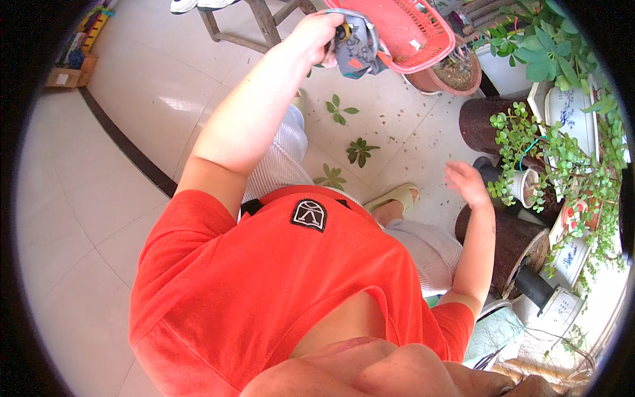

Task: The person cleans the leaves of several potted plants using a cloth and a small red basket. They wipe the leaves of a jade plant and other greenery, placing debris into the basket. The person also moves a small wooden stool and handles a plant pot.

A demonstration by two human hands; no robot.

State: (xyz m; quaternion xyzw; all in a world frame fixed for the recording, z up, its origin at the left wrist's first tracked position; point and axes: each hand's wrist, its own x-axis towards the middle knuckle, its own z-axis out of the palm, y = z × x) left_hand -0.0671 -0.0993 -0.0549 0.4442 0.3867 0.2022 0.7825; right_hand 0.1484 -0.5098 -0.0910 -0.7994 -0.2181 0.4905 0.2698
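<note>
At the top, my left hand (pixel 320 37) is closed on a bunched grey printed cloth (pixel 358 47) with orange and teal parts. The cloth overlaps the near rim of a red plastic basket (pixel 399 32); whether my fingers also grip that rim I cannot tell. Small scraps lie inside the basket. My right hand (pixel 464 183), slightly blurred, hangs over the floor with fingers apart and nothing in it. Closest to it is a jade-like potted plant (pixel 521 144) with round leaves. Between my hands, several green leaf sprigs (pixel 362 151) lie on the tiles.
A wooden stool (pixel 265 22) stands at the top. Beside the basket is a terracotta pot (pixel 459 74) of soil. Brown cylindrical pots (pixel 501 243), white planters (pixel 570 114) and trailing foliage line the right side. Soil crumbs (pixel 397 126) dot the floor. A cardboard box (pixel 74 72) sits far left.
</note>
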